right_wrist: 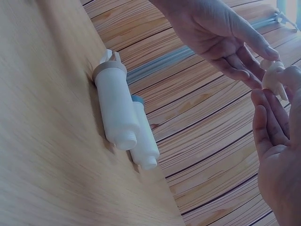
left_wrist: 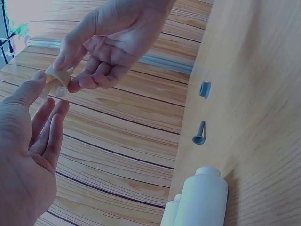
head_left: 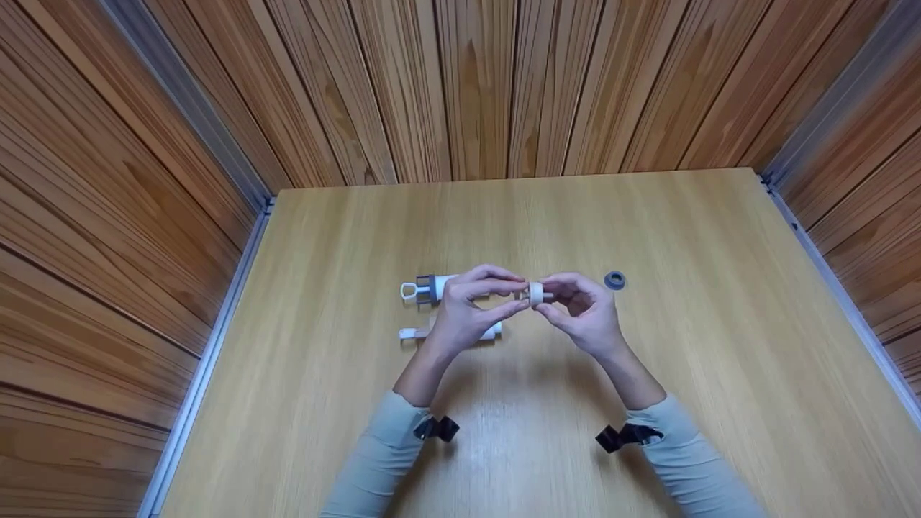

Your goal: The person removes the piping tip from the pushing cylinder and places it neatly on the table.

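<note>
A small white round part (head_left: 536, 293) with a short stem is between my two hands, held above the table. My left hand (head_left: 468, 306) pinches its left side between thumb and fingertips. From the right, my right hand (head_left: 586, 313) pinches it around the stem side with thumb and fingers. The left wrist view shows the white part (left_wrist: 59, 77) with a small clear piece on it, partly covered by fingertips. Below my left hand lie two white plastic cylinders; in the right wrist view, one cylinder (right_wrist: 115, 108) has a beige collar and the other cylinder (right_wrist: 143, 136) a blue-grey one.
A dark grey ring (head_left: 614, 280) lies on the table (head_left: 705, 302) right of my right hand. A grey funnel-shaped piece (left_wrist: 199, 135) shows near it in the left wrist view. Wood-plank walls (head_left: 475, 86) with metal corner rails (head_left: 209, 345) enclose the table.
</note>
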### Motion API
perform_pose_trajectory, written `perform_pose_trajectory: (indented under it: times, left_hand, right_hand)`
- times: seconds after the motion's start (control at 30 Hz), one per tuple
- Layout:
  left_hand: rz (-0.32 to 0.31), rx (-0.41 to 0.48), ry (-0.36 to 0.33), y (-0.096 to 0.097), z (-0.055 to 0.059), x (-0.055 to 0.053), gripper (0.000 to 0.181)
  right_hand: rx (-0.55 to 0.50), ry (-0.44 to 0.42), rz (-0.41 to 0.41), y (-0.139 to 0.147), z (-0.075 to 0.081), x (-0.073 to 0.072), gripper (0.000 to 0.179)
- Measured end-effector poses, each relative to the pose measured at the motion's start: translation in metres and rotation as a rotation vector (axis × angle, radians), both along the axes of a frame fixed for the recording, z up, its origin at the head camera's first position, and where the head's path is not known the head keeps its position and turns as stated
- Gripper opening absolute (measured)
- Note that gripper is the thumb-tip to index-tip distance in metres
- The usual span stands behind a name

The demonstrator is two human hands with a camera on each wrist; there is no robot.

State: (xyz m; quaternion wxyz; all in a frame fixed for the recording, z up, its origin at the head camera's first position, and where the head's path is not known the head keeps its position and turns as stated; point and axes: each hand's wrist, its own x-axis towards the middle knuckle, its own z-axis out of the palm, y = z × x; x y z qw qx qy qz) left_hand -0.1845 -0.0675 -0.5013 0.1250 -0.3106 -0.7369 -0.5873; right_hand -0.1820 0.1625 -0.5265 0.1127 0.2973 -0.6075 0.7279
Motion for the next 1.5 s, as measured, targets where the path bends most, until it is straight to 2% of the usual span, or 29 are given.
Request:
perform_pose_trajectory:
  times: [0.33, 0.63, 0.93, 1.17, 1.5]
  left_hand:
    - [0.023, -0.025, -0.037, -0.001, 0.000, 0.002, 0.021]
    - [0.018, -0.029, -0.032, -0.001, 0.000, 0.002, 0.020]
    - [0.035, -0.021, -0.038, -0.003, -0.002, 0.001, 0.019]
    - [0.029, -0.012, -0.023, -0.001, -0.001, -0.001, 0.020]
    - [-0.005, 0.005, -0.030, 0.007, 0.000, -0.004, 0.021]
  right_hand:
    - [-0.006, 0.041, -0.001, 0.003, 0.005, -0.004, 0.035]
    - [0.027, 0.041, -0.011, 0.005, 0.006, -0.004, 0.035]
    - [-0.025, 0.051, 0.000, 0.014, 0.004, -0.006, 0.037]
    - [0.009, 0.042, -0.037, 0.027, 0.008, -0.006, 0.035]
    - [0.038, -0.004, -0.092, 0.051, 0.003, -0.002, 0.036]
